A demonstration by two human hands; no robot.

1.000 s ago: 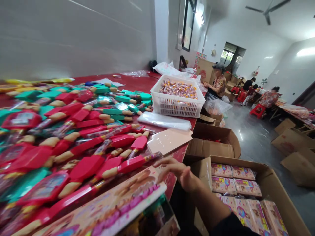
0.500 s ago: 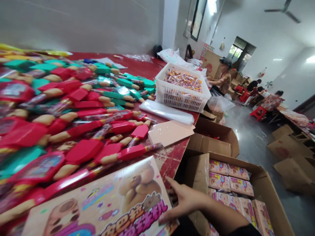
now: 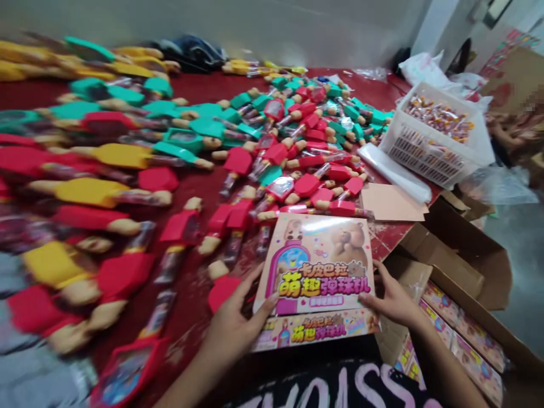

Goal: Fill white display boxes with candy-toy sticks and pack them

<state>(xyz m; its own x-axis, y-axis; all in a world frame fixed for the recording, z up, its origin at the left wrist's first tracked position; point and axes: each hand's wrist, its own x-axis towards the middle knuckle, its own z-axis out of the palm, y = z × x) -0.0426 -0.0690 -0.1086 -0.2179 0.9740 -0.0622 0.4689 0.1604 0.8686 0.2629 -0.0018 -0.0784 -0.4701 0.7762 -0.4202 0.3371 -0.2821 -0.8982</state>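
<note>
A printed cardboard box (image 3: pixel 327 266) with bears and Chinese lettering lies in front of me at the table's edge, its front side facing me. My left hand (image 3: pixel 242 311) grips its left side, thumb on the top face. At the right side, my right hand (image 3: pixel 393 297) holds it the same way, with the fingers partly hidden behind the box. Just beyond the box lie red toys (image 3: pixel 306 185) with tan ends and clear tubes. More toys, green (image 3: pixel 206 127) and yellow (image 3: pixel 85 192), spread to the left.
A white basket (image 3: pixel 429 150) of small wrapped pieces stands at the back right, beside a plastic roll (image 3: pixel 395 173) and tan card sheets (image 3: pixel 393 202). An open carton (image 3: pixel 463 283) of similar boxes sits right, below table level. A co-worker's arm (image 3: pixel 510 136) shows beyond.
My view has swung left, so the box now appears centred. My left hand has come into view on the box's left side; the right hand still holds the right side.
</note>
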